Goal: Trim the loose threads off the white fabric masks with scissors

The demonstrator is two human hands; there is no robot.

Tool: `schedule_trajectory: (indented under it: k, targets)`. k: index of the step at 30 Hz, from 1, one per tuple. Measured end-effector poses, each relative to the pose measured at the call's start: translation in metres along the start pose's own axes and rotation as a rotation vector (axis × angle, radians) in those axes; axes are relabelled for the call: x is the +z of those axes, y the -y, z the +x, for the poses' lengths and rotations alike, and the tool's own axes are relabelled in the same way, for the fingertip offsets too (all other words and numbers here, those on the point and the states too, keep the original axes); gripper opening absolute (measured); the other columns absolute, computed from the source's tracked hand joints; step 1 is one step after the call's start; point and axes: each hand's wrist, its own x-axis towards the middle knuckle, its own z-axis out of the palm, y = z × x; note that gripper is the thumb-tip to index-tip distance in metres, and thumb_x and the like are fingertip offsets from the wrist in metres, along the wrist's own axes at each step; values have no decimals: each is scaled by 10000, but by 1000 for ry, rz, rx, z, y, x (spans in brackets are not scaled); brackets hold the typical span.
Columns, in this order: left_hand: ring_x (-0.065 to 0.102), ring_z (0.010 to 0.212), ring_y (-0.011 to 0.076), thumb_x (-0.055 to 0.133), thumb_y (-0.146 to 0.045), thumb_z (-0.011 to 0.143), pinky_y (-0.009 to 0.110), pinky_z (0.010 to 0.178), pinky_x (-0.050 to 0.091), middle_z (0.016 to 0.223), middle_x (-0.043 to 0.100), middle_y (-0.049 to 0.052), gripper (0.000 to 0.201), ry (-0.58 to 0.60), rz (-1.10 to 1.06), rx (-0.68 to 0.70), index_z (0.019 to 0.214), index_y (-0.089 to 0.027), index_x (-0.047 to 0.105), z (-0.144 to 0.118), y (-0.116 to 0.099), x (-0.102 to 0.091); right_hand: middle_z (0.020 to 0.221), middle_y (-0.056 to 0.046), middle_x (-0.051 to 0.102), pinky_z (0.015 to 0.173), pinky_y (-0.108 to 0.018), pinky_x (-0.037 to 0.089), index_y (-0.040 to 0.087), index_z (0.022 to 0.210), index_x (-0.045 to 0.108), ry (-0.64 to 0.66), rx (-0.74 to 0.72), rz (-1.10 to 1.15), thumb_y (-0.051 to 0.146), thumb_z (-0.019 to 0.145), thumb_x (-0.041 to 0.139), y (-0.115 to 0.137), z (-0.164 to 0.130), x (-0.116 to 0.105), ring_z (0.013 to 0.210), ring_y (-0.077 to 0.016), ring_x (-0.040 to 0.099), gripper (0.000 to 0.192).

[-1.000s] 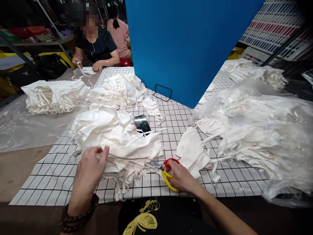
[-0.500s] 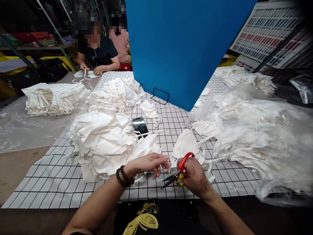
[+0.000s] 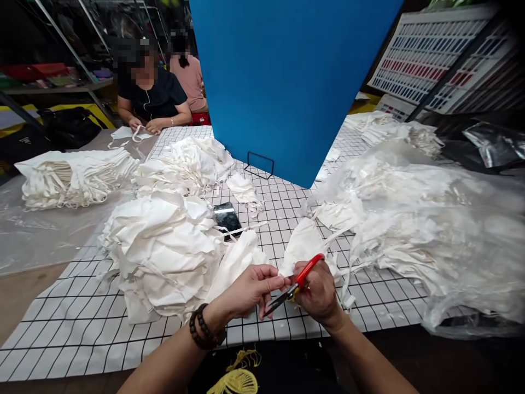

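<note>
My right hand (image 3: 319,293) is closed round a pair of scissors (image 3: 308,270) with red handles and dark blades. The blades point down and left, close together, just beside the fingers of my left hand (image 3: 255,289). Those left fingers are pinched at the near edge of a white cloth piece (image 3: 302,246) with narrow straps; exactly what lies between the fingertips is partly hidden. Left of my hands a large heap of similar white cloth pieces (image 3: 164,251) lies on the grid-patterned tablecloth (image 3: 98,328).
A clear plastic bag (image 3: 426,230) of white pieces covers the right side. A blue board (image 3: 287,82) stands ahead, with a phone (image 3: 227,218) before it. Stacked cloth pieces (image 3: 74,175) lie at left. Beyond, a co-worker (image 3: 153,98) handles white cloth; another person (image 3: 187,82) sits behind.
My left fingers have closed from a loose, spread pose into a pinch at the cloth edge. The scissor blades have come together from slightly apart. The view has shifted a little right.
</note>
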Motion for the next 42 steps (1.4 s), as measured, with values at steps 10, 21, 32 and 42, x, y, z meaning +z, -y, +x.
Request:
schedule_trajectory:
  k: [10,21,32,42]
  targets:
    - [579,507,52,673,-399,829,148,322,412,1192,615,136,282,-306,157,449,740,-131,671,-12,-5,8,749,21,521,565,-247,424,216,838,520,480,854,591,353,753,736,1,-4,-33,654,-143,496,269]
    - [684,641,102,708,-293,834,177,594,551,865,727,77,205,-119,-344,377,839,-96,654,-4,6,16,813,22,490,653,-258,415,223,843,478,294,843,687,339,805,698,5,-5,-36,716,-134,481,251]
    - [691,721,166,537,-335,945,309,737,576,806,692,50,207,-220,180,548,959,-150,629,-4,21,6,828,-4,610,615,-296,416,241,896,525,641,648,-46,480,755,697,30,23,-55,741,-204,585,327]
    - [662,690,141,458,-273,979,281,676,563,820,587,26,190,-223,430,673,940,-170,613,-5,21,4,829,-9,613,597,-293,383,238,869,526,649,592,-142,446,771,660,35,26,-54,710,-196,579,266]
